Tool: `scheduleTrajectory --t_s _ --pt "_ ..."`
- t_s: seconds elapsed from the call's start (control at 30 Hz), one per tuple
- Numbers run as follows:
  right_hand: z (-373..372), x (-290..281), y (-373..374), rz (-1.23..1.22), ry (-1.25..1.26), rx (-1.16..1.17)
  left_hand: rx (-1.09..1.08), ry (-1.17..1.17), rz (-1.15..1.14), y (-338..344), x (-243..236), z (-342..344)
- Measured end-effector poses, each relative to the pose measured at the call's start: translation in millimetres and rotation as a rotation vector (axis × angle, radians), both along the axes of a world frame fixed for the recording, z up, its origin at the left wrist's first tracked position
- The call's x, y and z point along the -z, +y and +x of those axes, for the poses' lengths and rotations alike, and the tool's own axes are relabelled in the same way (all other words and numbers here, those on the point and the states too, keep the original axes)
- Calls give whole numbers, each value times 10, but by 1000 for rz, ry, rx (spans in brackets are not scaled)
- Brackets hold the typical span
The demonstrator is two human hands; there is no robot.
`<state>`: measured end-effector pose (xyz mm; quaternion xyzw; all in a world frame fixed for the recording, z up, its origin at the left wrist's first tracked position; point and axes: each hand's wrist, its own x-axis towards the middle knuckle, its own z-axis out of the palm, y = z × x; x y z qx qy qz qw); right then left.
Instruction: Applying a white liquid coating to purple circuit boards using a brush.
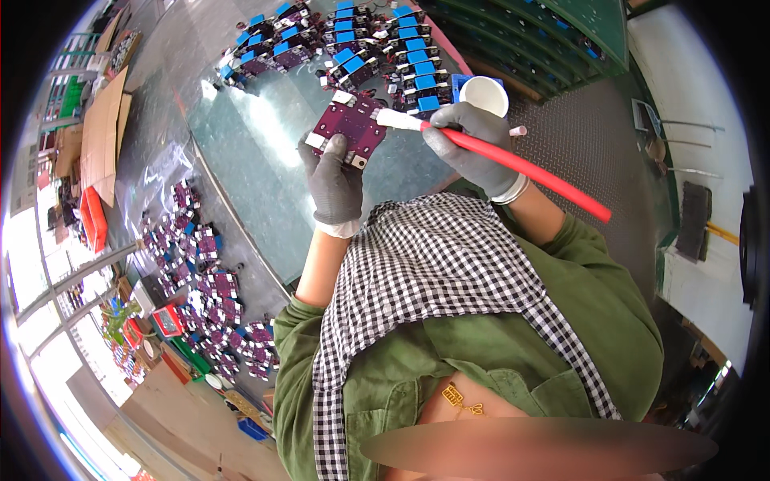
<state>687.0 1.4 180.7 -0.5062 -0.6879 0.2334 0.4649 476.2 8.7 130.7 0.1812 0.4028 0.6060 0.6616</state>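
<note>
Pinching a purple circuit board (pixel 350 127) near its six o'clock edge, the left hand (pixel 333 184) lays its gloved thumb on the face; the other fingers are mostly hidden behind. The board hangs tilted above the green surface (pixel 237 164). It is likely light and stiff but fragile at its white corner connectors, so bare edges seem the safest hold. At its three o'clock side, the pale bristles of a red-handled brush (pixel 537 172) reach the rim; whether they press, I cannot tell. The right hand (pixel 473 148) closes its fingers round that handle, likely light too. Farther out, a white cup (pixel 484 79) stands toward two o'clock, blue-blocked boards (pixel 419 58) line up toward one, and a heap of boards (pixel 220 284) lies between seven and eight.
</note>
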Motion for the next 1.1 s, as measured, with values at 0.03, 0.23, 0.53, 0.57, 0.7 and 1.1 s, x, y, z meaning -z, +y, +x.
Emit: scheduleTrajectory --t_s 0.03,0.23,0.53,0.57,0.7,1.1 --pt "-12 -8 5 39 -26 -38 -42 -12 2 -19 -1 -28" --pt "-400 -75 -114 -93 68 -243 -233 0 19 -174 14 -244" --pt "-1000 -104 -35 -31 -103 -523 -572 -167 15 -455 181 -772" --pt "-1062 -126 -54 -53 -132 -504 -633 -184 22 -454 315 -923" --pt "-1344 -268 -68 -87 -165 -526 -979 -273 -233 -443 1043 -1873" --pt "-969 -271 55 -45 -219 -208 -1260 694 -409 -502 841 -2390"
